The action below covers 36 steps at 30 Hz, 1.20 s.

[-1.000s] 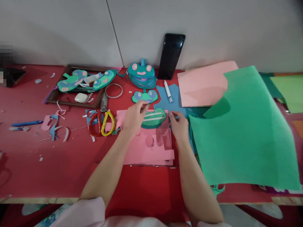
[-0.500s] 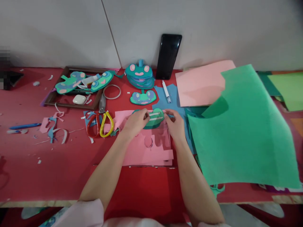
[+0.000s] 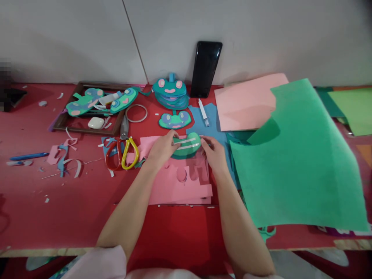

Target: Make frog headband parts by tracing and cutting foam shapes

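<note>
Leaning over a red tabletop (image 3: 78, 217), a person brings both hands to a green cutout (image 3: 187, 143) bearing two white strips (image 3: 188, 146): the fingers of the left hand (image 3: 163, 147) are bunched at its left end and those of the right hand (image 3: 215, 153) curl narrowly at its right, though whether either pinches it cannot be told. The cutout is over pink sheets (image 3: 170, 190), between scissors (image 3: 124, 130) on the left and a large green sheet (image 3: 302, 162) on the right, with a frog-face cutout (image 3: 174, 120) just behind.
</note>
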Motion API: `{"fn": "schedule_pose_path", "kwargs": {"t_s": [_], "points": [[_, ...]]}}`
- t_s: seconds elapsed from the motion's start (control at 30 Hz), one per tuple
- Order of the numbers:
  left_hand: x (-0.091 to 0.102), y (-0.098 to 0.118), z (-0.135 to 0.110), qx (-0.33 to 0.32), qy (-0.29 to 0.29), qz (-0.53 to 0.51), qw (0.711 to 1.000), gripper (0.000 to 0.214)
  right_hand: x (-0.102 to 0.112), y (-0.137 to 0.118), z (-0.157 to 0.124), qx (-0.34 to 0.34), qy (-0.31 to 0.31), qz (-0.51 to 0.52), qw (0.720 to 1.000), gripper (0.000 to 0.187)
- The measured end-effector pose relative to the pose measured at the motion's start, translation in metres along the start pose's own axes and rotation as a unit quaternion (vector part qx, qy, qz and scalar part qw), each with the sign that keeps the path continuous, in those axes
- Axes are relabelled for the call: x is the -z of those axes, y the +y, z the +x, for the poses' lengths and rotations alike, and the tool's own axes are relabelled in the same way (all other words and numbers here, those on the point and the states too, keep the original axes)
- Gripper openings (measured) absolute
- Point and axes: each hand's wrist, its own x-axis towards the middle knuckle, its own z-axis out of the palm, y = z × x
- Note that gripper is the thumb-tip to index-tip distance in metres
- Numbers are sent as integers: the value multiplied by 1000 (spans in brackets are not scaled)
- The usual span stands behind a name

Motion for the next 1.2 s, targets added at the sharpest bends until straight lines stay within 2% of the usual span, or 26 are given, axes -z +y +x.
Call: {"fn": "schedule_pose_path", "kwargs": {"t_s": [0.17,0.23,0.3,0.37,0.4,0.5,0.6,0.77,1.0,1.2], "points": [[-3,0,0,-12,12,17,1000,19,-3,-2,-2,22,-7,-52,998,30],[-3,1,2,-38,63,14,997,18,-2,-1,-2,28,11,-44,999,27],[-2,2,4,-64,149,-18,987,20,-1,-1,-2,11,27,3,1000,27],[0,2,6,-55,210,-99,971,21,1,-3,-2,-17,40,65,997,28],[1,2,7,-32,218,-152,964,19,1,-4,-2,-28,46,93,994,28],[3,-2,11,53,169,-297,938,11,1,-10,-4,-47,59,146,986,27],[3,-5,13,72,137,-351,924,14,-1,-14,-5,-60,52,157,984,26],[3,-1,12,70,138,-340,928,19,-2,-12,-5,-64,54,157,984,24],[5,5,8,64,114,-244,961,26,-2,-17,-8,-64,47,136,987,30],[7,11,5,30,63,-247,967,20,1,-10,-4,-10,53,83,995,37]]}}
